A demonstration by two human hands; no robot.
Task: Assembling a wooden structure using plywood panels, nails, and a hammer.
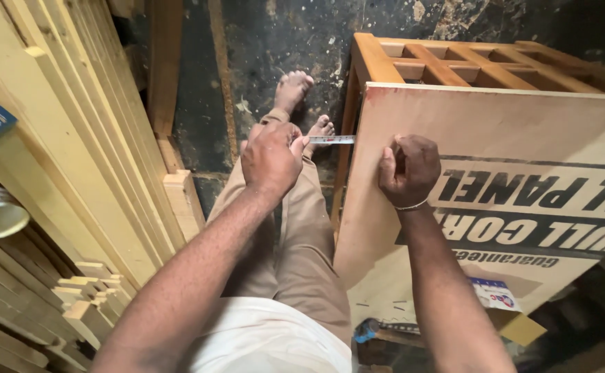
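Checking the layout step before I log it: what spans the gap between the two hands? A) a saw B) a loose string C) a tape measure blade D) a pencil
C: a pale tape measure blade runs from the left hand toward the plywood panel, where the right hand rests closed on its face.

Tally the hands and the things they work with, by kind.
Bare hands: 2, left hand and right hand
White measuring tape strip: 1
Large tan plywood panel with black lettering: 1
Wooden lattice frame: 1
Total: 5
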